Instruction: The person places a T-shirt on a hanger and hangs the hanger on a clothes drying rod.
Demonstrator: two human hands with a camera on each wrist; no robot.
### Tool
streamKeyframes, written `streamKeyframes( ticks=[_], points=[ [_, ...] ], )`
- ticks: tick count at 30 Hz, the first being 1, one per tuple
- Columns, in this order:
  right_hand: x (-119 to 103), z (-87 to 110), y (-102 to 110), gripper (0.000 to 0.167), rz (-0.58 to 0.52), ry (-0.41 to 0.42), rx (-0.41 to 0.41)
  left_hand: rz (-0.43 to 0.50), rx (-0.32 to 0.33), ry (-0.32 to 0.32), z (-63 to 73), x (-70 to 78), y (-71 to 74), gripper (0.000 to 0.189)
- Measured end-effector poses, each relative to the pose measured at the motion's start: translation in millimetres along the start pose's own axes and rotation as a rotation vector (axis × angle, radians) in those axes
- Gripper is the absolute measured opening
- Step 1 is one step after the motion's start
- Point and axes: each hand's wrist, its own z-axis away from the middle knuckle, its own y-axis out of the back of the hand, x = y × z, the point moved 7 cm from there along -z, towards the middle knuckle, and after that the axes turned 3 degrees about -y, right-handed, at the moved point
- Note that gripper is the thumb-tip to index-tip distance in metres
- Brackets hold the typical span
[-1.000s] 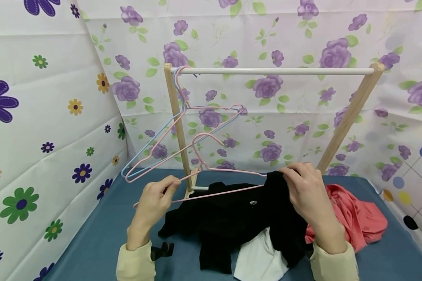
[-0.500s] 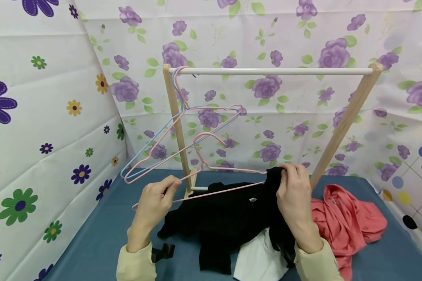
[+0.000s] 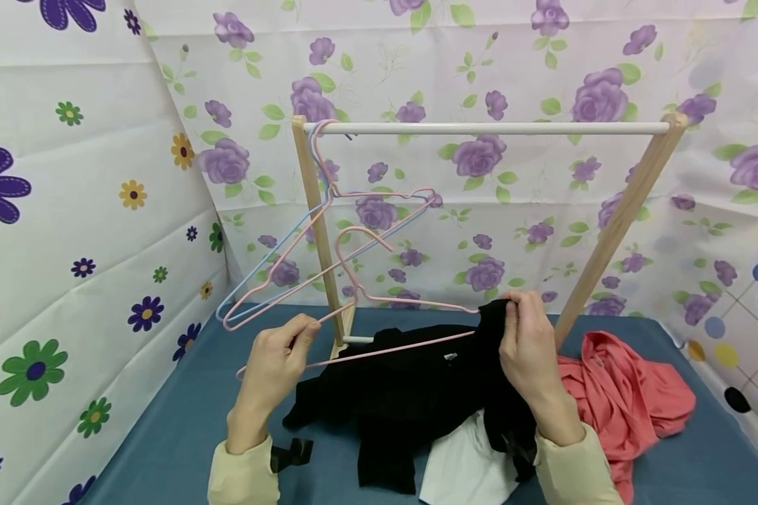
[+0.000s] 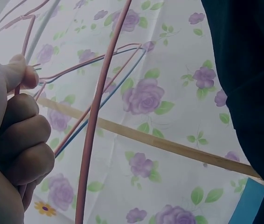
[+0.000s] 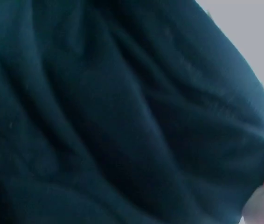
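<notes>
Pink hanger in left hand, far end covered by black top

Left hand point(image 3: 281, 358) clamped on one shoulder of the hanger point(image 3: 391, 350), held above the table point(image 3: 183, 421), hook up. Right hand point(image 3: 533, 354) pinches the edge of the black top point(image 3: 404, 393), which hides the hanger's other end; the rest lies on the table, partly over white cloth point(image 3: 464, 463). Red cloth point(image 3: 634, 400) beside it. Two hangers point(image 3: 332, 188) hang at the left end of the rack point(image 3: 499, 128)
</notes>
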Motion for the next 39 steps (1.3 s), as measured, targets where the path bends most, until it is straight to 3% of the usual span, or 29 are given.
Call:
streamKeyframes(
  ticks=[6, 10, 15, 20, 25, 32, 39],
  points=[
    [2, -0.9, 7, 0.031, -0.079, 0.222, -0.019, -0.002, 0.011, -0.009, -1.5, 0.9, 0.7, 0.02],
    [5, -0.1, 8, 0.036, -0.116, 0.304, -0.047, -0.039, 0.019, -0.012, -2.0, 0.4, 0.7, 0.017],
    [6, 0.6, 6, 0.036, -0.13, 0.324, -0.108, -0.141, 0.078, -0.008, -1.7, -2.7, 3.6, 0.013],
    [1, 1.4, 2, 0.033, -0.124, 0.339, -0.165, -0.259, 0.191, -0.024, -1.1, -3.9, 7.3, 0.03],
    [-3, 3.7, 0, 0.031, -0.086, 0.345, -0.165, -0.34, 0.27, -0.062, -0.6, -2.4, 7.7, 0.04],
    [-10, 5.1, 3, 0.031, -0.061, 0.355, -0.167, -0.367, 0.33, -0.085, 0.0, -0.7, 7.6, 0.042],
    [-20, 1.5, 7, 0.032, -0.04, 0.369, -0.168, -0.328, 0.345, -0.1, -0.6, 3.7, 5.3, 0.042]
  ],
)
